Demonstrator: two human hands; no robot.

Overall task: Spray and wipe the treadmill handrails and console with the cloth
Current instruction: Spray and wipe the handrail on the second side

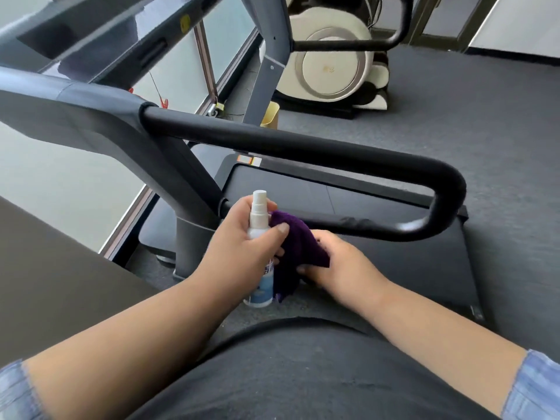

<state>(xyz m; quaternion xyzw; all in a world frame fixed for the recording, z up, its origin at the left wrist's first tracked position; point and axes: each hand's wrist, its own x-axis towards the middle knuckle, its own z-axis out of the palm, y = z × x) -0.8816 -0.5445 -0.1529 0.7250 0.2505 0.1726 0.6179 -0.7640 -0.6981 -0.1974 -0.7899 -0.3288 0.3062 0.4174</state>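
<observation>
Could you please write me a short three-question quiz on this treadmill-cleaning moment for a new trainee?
1. True or false: the left hand grips the spray bottle upright, nozzle at the top.
2. Multiple choice: the purple cloth is A) draped over the console, B) held by the right hand beside the bottle, C) lying on the carpet.
3. Fill in: the black looped handrail runs ____ both hands in the picture.

Key
1. True; fingers and thumb are wrapped round the bottle's body.
2. B; the right hand holds the bunched cloth next to the bottle, near the lower bar of the handrail.
3. Above; no hand touches its upper bar.
</observation>
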